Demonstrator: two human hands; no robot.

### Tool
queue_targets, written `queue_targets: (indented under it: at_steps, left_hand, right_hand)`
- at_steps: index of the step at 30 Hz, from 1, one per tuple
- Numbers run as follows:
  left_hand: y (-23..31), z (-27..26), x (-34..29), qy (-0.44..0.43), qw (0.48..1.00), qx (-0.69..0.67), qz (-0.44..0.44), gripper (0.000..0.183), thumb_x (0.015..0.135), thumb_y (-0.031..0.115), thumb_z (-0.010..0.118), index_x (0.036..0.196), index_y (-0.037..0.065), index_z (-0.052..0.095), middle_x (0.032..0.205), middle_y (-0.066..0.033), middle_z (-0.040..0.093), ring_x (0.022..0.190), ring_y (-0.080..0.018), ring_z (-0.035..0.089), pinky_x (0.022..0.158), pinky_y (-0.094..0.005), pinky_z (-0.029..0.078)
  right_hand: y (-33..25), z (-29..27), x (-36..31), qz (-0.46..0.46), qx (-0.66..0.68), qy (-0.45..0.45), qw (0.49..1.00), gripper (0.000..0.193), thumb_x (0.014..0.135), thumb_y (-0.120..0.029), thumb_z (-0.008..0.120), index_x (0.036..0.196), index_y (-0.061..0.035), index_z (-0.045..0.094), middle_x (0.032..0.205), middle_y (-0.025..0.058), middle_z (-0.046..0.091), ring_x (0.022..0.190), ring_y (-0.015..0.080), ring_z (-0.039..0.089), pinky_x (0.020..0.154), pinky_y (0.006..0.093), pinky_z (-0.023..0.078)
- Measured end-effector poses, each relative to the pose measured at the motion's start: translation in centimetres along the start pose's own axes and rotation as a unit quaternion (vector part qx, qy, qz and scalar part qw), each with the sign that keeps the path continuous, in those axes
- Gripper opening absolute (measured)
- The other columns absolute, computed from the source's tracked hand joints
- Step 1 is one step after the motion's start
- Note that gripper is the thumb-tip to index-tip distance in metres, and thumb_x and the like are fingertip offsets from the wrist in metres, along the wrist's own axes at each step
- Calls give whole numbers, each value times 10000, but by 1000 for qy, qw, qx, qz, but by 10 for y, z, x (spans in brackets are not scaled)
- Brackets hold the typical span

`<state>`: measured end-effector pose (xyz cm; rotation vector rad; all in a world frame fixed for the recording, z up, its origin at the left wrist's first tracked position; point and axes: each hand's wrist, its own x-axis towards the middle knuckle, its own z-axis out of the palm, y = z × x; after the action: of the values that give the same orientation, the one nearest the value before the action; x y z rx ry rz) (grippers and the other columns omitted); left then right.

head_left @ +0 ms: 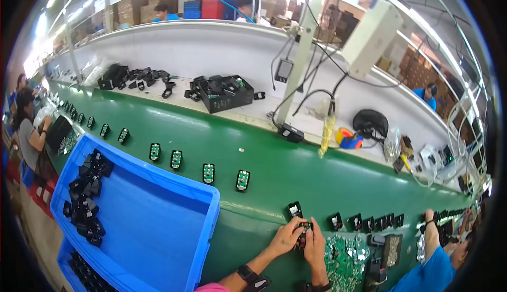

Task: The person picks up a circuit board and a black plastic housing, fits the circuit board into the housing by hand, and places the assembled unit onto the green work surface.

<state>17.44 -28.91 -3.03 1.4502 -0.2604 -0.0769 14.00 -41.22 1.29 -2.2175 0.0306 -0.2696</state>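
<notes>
One black housing (306, 225) pinched between fingers of left hand (287, 238) and right hand (316, 245); long axis apparently pointing away from body. Second housing (294, 209) on green bench (296, 176), just beyond fingertips, nearer left hand.

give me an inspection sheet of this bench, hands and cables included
Surface: green bench top, pale fleck on it.
Parts: black-cased circuit board held; similar units spaced in a row.
Clutter: loose green boards piled at right; blue bin part-filled with black pieces.
Hands: left hand and right hand, fingers on the black-cased circuit board.
Cables: black cable loops beside the pale post.
Surroundings: co-worker in blue at lower right, another at far left.
</notes>
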Motion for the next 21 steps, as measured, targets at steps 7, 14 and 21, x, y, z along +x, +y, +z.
queue_targets:
  at_steps: [7, 14, 21]
  left_hand:
    - [9, 2, -3, 31, 997, 60, 41, 278, 959, 153, 523, 1228, 83, 527, 927, -180, 683, 839, -349, 696, 698, -390, 535]
    - [3, -5, 3, 77, 996, 31, 11, 281, 950, 186, 565, 1217, 97, 571, 836, -145, 677, 752, -233, 694, 657, -336, 523]
    - [12, -19, 0, 175, 983, 31, 49, 277, 928, 195, 619, 1191, 107, 632, 756, -103, 695, 658, -142, 682, 582, -286, 529]
  right_hand:
    - [24, 23, 4, -68, 63, 86, 992, 319, 967, -115, 476, 1264, -27, 554, 982, 182, 675, 831, 279, 678, 746, 364, 530]
    - [3, 14, 14, -39, 45, 10, 998, 363, 948, -139, 519, 1290, -23, 543, 1030, 196, 676, 875, 300, 682, 759, 361, 531]
    - [-20, 17, 32, -27, 118, -51, 991, 407, 919, -174, 579, 1290, -7, 565, 1022, 182, 676, 861, 234, 672, 777, 346, 530]
